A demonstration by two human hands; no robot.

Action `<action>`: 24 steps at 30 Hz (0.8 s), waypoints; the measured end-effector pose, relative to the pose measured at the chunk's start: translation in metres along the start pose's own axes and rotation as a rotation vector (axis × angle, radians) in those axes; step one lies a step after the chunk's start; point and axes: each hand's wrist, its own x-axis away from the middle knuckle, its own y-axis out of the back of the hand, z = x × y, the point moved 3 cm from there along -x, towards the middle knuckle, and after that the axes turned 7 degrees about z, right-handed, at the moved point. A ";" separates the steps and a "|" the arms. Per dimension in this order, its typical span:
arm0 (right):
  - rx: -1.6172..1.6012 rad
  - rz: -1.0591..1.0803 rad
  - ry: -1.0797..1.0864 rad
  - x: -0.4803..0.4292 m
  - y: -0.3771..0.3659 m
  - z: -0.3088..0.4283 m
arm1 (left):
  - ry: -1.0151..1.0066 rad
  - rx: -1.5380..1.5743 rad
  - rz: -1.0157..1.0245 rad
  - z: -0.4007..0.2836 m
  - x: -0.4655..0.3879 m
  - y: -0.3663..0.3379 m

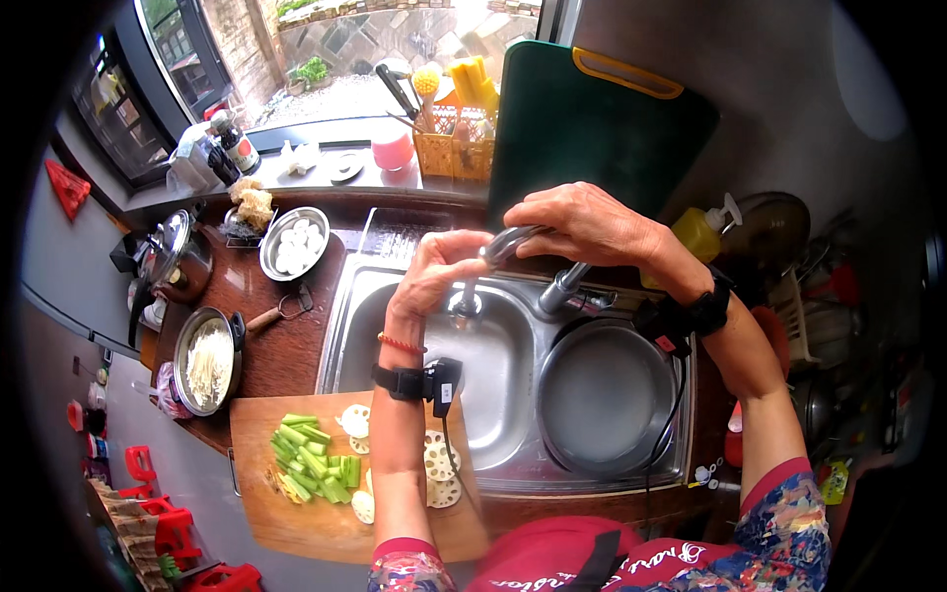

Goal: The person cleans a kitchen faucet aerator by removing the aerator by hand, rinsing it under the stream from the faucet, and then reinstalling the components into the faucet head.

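Note:
Both my hands are raised over the steel double sink (pixel 481 436). My right hand (pixel 584 222) grips the curved neck of the chrome faucet (pixel 510 240), with the fingers wrapped over it. The thumb and forefinger of my left hand (pixel 444 266) pinch the end of the spout. A stream of water appears to fall from the spout toward the drain (pixel 464 307) of the left basin. The faucet's base (pixel 562 288) stands behind the sink, partly behind my right hand. In the right basin sits a large round metal pan (pixel 607 399) holding cloudy liquid.
A wooden cutting board (pixel 296 533) with celery pieces (pixel 311 459) and lotus root slices (pixel 442 466) overlaps the sink's left front. At left are a pot of enoki mushrooms (pixel 209 362), a peeler (pixel 277 314) and a bowl of white balls (pixel 300 244). A green cutting board (pixel 592 126) stands behind.

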 end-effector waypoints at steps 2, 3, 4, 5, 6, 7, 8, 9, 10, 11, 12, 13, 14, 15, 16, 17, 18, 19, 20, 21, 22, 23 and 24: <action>0.000 -0.022 0.024 -0.001 0.003 0.003 | -0.044 -0.021 0.001 0.002 -0.001 -0.002; -0.003 -0.016 0.021 0.000 0.003 0.002 | -0.050 -0.025 0.007 0.004 0.000 -0.003; 0.002 -0.027 0.027 0.000 0.004 0.002 | -0.057 -0.029 0.012 0.005 0.001 -0.004; 0.006 -0.041 0.032 0.001 0.004 0.002 | -0.022 -0.019 0.014 0.007 0.003 -0.006; 0.003 -0.039 0.028 0.001 0.004 0.001 | -0.019 -0.015 0.014 0.006 0.002 -0.007; 0.012 -0.035 0.024 0.002 0.004 0.000 | 0.010 0.006 0.039 0.006 0.002 -0.008; 0.022 -0.031 0.029 0.001 0.004 0.000 | 0.036 0.022 0.057 0.004 0.004 -0.010; 0.021 -0.028 0.032 0.001 0.003 0.001 | 0.031 0.029 0.053 0.002 0.003 -0.011; 0.008 -0.046 0.045 0.001 0.003 0.002 | 0.031 0.030 0.049 0.001 0.004 -0.010; 0.000 -0.064 0.057 0.002 0.004 0.002 | 0.036 0.048 0.086 0.001 0.002 -0.012; 0.004 -0.062 0.058 0.001 0.004 0.002 | 0.042 0.066 0.122 0.000 0.001 -0.013; 0.012 -0.056 0.061 0.000 0.004 0.002 | 0.038 0.067 0.122 -0.002 -0.001 -0.014; 0.018 -0.051 0.063 0.000 0.003 0.002 | 0.052 0.055 0.140 -0.004 -0.002 -0.015; 0.018 -0.050 0.064 0.000 0.004 0.003 | 0.066 0.042 0.157 -0.005 -0.003 -0.017; 0.029 -0.047 0.054 0.001 0.006 0.004 | 0.081 0.030 0.175 -0.006 -0.003 -0.018; 0.035 -0.047 0.040 0.001 0.006 0.004 | 0.142 0.030 0.178 -0.007 -0.003 -0.015; 0.032 -0.048 0.038 0.002 0.006 0.003 | 0.146 0.031 0.179 -0.007 -0.003 -0.017; 0.033 -0.046 0.032 0.001 0.006 0.002 | 0.126 0.000 0.090 -0.008 -0.004 -0.019; 0.035 -0.045 0.030 0.001 0.007 0.003 | 0.103 -0.035 -0.002 -0.011 -0.004 -0.019; 0.033 -0.046 0.031 0.001 0.008 0.004 | 0.108 -0.024 -0.017 -0.007 -0.004 -0.015; 0.037 -0.050 0.030 0.002 0.008 0.004 | 0.109 -0.025 -0.018 -0.004 -0.004 -0.013; 0.043 -0.052 0.033 0.002 0.009 0.005 | 0.101 -0.023 -0.002 -0.003 -0.003 -0.011; 0.043 -0.050 0.036 0.002 0.009 0.005 | 0.092 -0.021 0.014 -0.003 -0.002 -0.011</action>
